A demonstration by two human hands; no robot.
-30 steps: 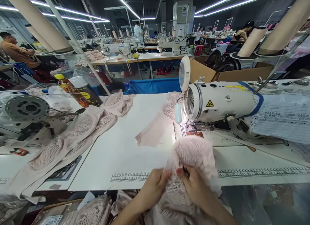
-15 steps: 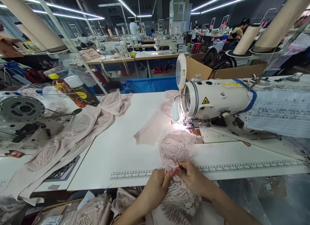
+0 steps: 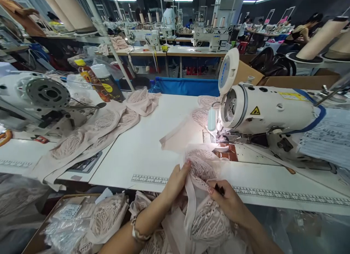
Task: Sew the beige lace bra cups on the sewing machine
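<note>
Lace garment (image 3: 201, 210) gripped by left hand (image 3: 175, 183) and right hand (image 3: 228, 203) above box (image 3: 41, 232) of lace pieces (image 3: 106, 219).

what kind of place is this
Most likely a garment factory sewing floor: a white industrial sewing machine on a white worktable, rows of similar machines behind, and pale pink lace fabric pieces piled around.

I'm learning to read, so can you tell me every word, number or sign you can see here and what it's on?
"JUKI": on the far sewing machine, only just legible.
Black-on-yellow warning triangle: on the near sewing machine, a symbol, no words.
Yellow label on top of that machine: too blurred.
Ruler marks on the table edge: numbers too small.
Paper sheet: unreadable.
Bottle label: unreadable.
</note>
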